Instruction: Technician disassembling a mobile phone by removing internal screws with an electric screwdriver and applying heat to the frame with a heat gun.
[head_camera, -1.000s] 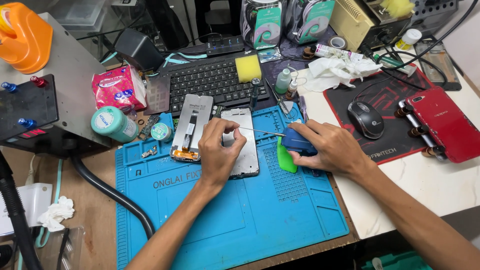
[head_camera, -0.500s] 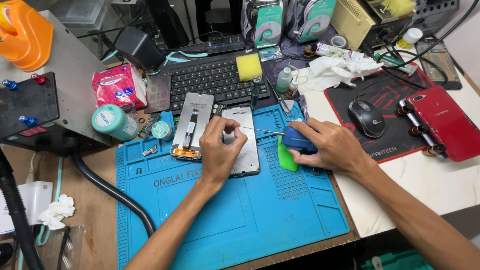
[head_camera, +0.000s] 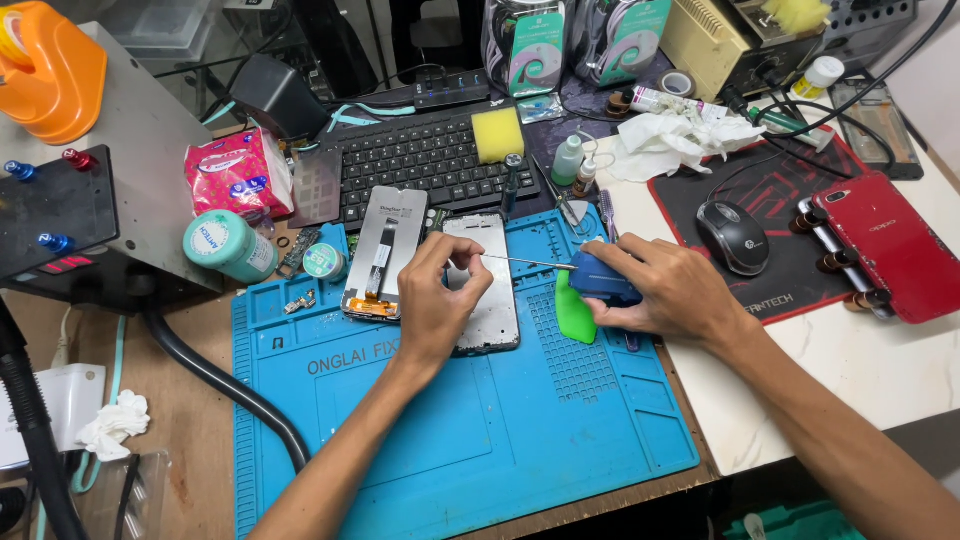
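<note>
On our blue mat (head_camera: 480, 440): left hand (head_camera: 440, 300) pinching phone frame (head_camera: 490, 290), long axis running away; right hand (head_camera: 670, 290) clenched around blue tool (head_camera: 600, 278), tip pointing left.

My left hand (head_camera: 437, 300) rests on the phone frame (head_camera: 490, 300); my right hand (head_camera: 665, 290) grips a blue tool (head_camera: 600, 280) on the mat (head_camera: 480, 440).

A matt blue rubbery mat (head_camera: 480, 440) covers the worn wooden surface (head_camera: 190, 420). The phone frame (head_camera: 488, 290) looks dull grey metal; the red phone (head_camera: 895, 245) is glossy; the yellow sponge (head_camera: 498, 134) is porous.
</note>
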